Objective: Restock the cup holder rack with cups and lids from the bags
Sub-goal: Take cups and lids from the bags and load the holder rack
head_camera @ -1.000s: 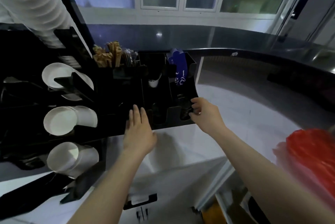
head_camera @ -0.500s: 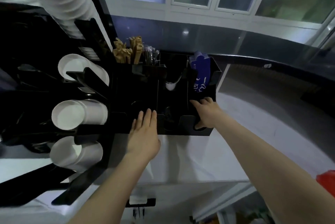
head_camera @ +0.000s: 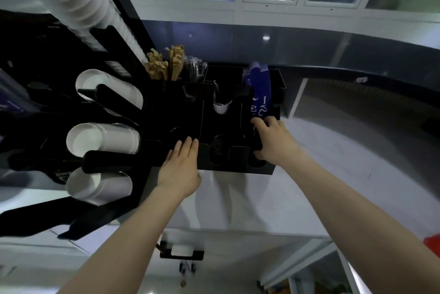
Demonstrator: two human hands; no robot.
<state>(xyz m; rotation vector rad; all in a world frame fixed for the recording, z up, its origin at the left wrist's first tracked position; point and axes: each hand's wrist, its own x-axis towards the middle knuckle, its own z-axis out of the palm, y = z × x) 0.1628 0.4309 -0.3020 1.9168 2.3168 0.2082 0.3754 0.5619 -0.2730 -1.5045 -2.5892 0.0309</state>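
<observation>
1. Head view, hands: left hand [head_camera: 179, 170] lies flat with straight fingers against the front lip of the black organiser [head_camera: 238, 158], holding nothing; right hand [head_camera: 270, 141] curls its fingers into the organiser's right-most compartment, by the blue packets [head_camera: 260, 93]. It seems to grip something dark there or the wall itself, and I cannot tell which
2. Head view, task things: the cup holder rack [head_camera: 71, 158] stands to the left of both hands, its long slots running left to right with white cups [head_camera: 102, 140] lying on their sides, mouths towards the camera. A tall white cup stack [head_camera: 78, 0] slants above it
3. Head view, the deciding relation: the rack lies leftward of the grip, so the left hand is the nearer one; the right hand is well apart from it, across the organiser
4. Head view, supply: no bag shows clearly; only a red corner [head_camera: 432, 243] at the right edge, too little to name
</observation>
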